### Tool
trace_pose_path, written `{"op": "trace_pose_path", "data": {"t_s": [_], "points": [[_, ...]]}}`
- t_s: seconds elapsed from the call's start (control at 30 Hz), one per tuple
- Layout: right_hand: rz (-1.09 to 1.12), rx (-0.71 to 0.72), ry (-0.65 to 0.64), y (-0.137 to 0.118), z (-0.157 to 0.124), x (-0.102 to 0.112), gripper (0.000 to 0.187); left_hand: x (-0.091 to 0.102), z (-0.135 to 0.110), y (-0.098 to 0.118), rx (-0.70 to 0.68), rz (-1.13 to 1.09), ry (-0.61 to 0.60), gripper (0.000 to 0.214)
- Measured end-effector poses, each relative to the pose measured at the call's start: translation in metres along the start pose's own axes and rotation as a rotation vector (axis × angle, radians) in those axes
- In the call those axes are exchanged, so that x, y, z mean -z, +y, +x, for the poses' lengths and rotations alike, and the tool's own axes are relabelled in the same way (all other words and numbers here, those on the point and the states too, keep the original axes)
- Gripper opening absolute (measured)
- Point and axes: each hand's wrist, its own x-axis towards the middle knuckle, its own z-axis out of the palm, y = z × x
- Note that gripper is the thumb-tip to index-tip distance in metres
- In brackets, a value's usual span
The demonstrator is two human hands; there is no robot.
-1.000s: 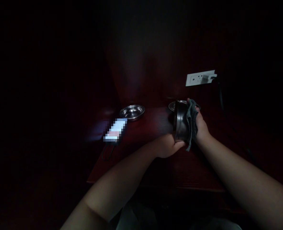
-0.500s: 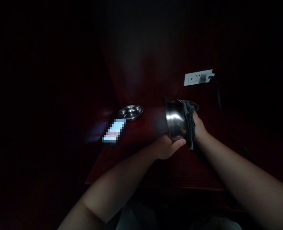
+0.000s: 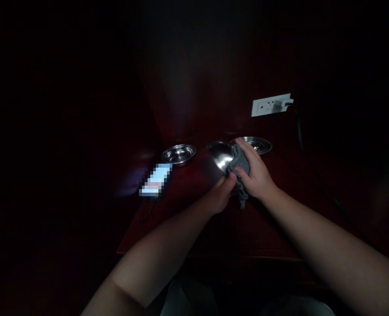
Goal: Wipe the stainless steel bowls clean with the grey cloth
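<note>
My left hand (image 3: 221, 194) grips a steel bowl (image 3: 221, 155) from below, holding it tilted above the dark red table (image 3: 214, 232). My right hand (image 3: 255, 173) presses a grey cloth (image 3: 238, 166) against the bowl's outer side, fingers closed on the cloth. The scene is very dim and the bowl's far side is hidden.
A second steel bowl (image 3: 179, 154) sits on the table to the left, a third (image 3: 258, 144) behind my right hand. A lit phone (image 3: 155, 179) lies at the table's left edge with a cable. A white wall socket (image 3: 269, 105) has a plug and dark cord.
The bowl has turned from standing on edge to tilted with its bottom facing up and left. My right hand with the cloth moved from behind the bowl onto its outer side.
</note>
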Motion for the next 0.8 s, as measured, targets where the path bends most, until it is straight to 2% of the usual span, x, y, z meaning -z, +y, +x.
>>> {"op": "trace_pose_path", "data": {"t_s": [0.17, 0.37, 0.67, 0.8], "points": [[-0.005, 0.019, 0.047, -0.005, 0.001, 0.002, 0.073, 0.001, -0.003, 0.007, -0.068, 0.223, -0.105, 0.073], [0.045, -0.039, 0.140, -0.008, 0.001, 0.003, 0.073, 0.001, -0.003, 0.014, -0.080, 0.303, -0.223, 0.066], [0.305, -0.250, 0.194, 0.003, 0.002, -0.001, 0.063, -0.003, -0.003, 0.014, -0.061, 0.502, -0.124, 0.039], [0.409, -0.304, 0.213, 0.004, 0.002, -0.002, 0.059, 0.000, -0.002, 0.016, -0.130, 0.566, -0.100, 0.047]]}}
